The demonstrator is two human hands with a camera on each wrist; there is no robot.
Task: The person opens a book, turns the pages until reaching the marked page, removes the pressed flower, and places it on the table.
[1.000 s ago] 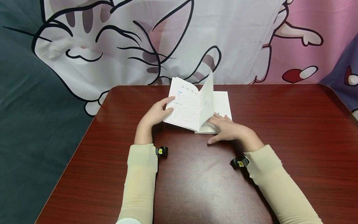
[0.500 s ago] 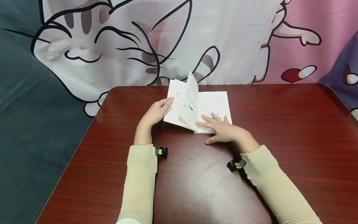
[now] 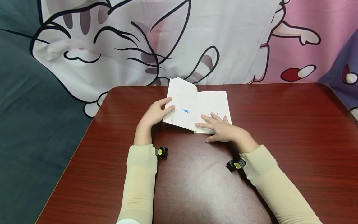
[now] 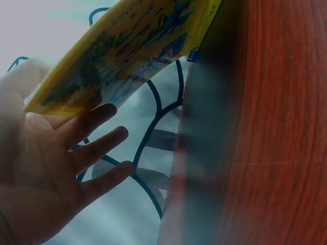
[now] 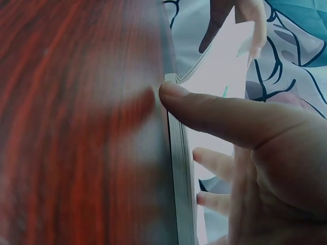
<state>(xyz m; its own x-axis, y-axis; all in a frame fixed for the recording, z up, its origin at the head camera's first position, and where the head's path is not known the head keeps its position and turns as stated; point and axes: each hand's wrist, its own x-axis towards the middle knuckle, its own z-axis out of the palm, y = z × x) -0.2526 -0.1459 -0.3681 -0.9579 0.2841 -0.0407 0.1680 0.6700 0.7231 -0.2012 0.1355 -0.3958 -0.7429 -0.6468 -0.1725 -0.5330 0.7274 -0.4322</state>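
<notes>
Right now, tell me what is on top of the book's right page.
The right hand lies spread over the lower part of the right page. Faint marks show above it; what the hand covers cannot be seen.

The right hand comes in from the right, its thumb crossing in front of the open book at its stacked page edges, other fingers by the white page. At top, the left hand holds the curved-up side. Wood-grained, red-brown desk fills the left; dark-outlined printed fabric lies behind.
</notes>
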